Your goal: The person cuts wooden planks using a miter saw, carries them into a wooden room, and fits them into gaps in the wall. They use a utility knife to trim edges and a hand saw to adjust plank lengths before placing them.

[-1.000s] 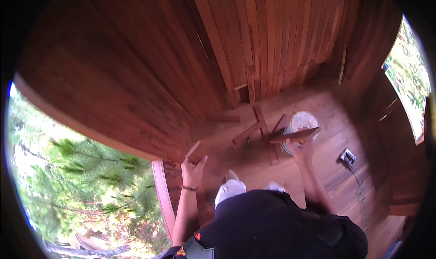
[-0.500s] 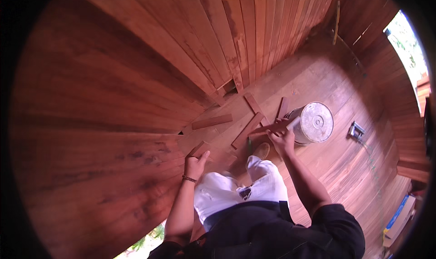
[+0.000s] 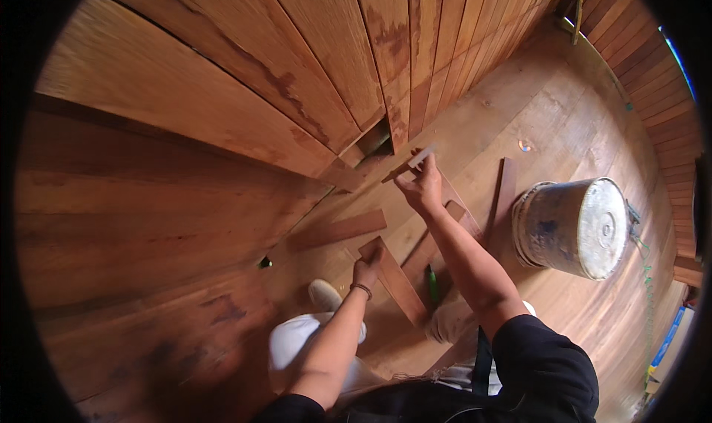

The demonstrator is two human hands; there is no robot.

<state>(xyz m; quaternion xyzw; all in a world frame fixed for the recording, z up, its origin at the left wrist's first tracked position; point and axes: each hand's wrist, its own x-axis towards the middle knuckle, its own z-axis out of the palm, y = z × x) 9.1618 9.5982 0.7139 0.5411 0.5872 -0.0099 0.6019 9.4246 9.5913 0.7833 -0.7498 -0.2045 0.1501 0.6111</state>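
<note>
My left hand (image 3: 369,261) is closed on the upper end of a short reddish-brown wooden board (image 3: 403,288), which slants down toward my foot. Farther forward, near the base of the plank wall, my right hand (image 3: 423,185) grips a thin brown wooden piece (image 3: 397,173). A pale grey flat piece (image 3: 421,156) crosses it in the same hand; I cannot tell whether the two are joined. Just beyond is a dark gap (image 3: 378,137) at the foot of the wall planks. Another loose board (image 3: 337,230) lies on the floor left of my hands.
A paint-stained bucket (image 3: 567,226) stands at right, with a narrow board (image 3: 505,189) beside it. More boards (image 3: 437,234) lie under my right forearm, near a green-handled tool (image 3: 432,282). A green cord (image 3: 647,274) runs behind the bucket. Plank walls (image 3: 245,67) rise ahead and left.
My view has come lower and closer to the wall. My right hand has reached forward from beside the bucket toward the wall gap. My left hand still holds its board, now angled downward.
</note>
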